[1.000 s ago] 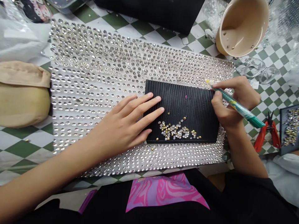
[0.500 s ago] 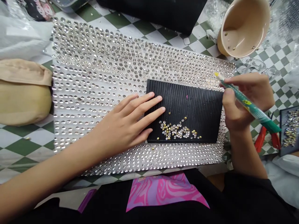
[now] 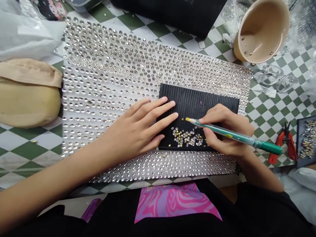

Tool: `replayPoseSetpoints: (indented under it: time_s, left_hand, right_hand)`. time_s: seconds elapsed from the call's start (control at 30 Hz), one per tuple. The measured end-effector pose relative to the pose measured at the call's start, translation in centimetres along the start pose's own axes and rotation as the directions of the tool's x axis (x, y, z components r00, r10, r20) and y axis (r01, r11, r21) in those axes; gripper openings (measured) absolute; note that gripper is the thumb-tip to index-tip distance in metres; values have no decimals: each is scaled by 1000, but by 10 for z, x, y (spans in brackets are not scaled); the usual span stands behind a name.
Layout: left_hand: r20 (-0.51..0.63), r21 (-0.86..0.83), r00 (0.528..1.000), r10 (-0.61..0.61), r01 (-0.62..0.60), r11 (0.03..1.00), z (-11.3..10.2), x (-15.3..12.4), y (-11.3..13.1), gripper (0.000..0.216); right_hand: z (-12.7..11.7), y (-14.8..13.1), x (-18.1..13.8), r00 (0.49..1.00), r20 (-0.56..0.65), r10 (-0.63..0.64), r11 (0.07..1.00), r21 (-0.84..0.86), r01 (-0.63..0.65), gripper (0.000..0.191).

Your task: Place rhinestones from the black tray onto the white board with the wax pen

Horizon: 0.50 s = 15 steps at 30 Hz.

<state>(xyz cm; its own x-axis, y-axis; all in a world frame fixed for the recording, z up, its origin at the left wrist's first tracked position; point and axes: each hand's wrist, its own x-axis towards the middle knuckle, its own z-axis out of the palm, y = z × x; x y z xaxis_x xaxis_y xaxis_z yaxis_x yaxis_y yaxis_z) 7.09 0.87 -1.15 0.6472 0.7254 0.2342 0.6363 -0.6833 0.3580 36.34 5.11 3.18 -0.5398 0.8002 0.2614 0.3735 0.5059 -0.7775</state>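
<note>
My left hand lies flat with its fingers spread, fingertips on the left part of a black ridged tray. In my right hand is a green pencil with a yellow tip, gripped between thumb and fingers and slanting leftward over the tray. Its tip is close to a single gold-backed rhinestone. A pile of loose rhinestones, clear and gold, is spread along the tray's lower edge, partly behind my right hand. Beneath the tray is a white sheet covered with rows of rhinestones.
A beige cup holding a few stones stands at upper right. Red-handled pliers and another tray of rhinestones are at right. At left sits a beige cloth-covered pad. A black object is at the top.
My right hand has moved left and down with the pencil, from beyond the tray's right edge to over it, the tip now near the stones. My left hand keeps its place on the tray.
</note>
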Motion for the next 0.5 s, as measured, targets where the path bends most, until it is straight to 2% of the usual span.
replayPoseSetpoints:
  time_s: [0.1, 0.33, 0.5]
  left_hand:
    - [25, 0, 999, -20, 20, 1000, -1, 0, 1, 71]
    - [-21, 17, 1000, 20, -19, 1000, 3, -1, -2, 57]
    - [-28, 10, 999, 19, -19, 1000, 3, 0, -2, 56]
  right_hand:
    - [3, 2, 1, 1000, -17, -24, 1000, 0, 24, 23]
    - [4, 3, 3, 995, 19, -93, 995, -32, 94, 21]
    - [3, 3, 4, 995, 39, -94, 995, -40, 96, 23]
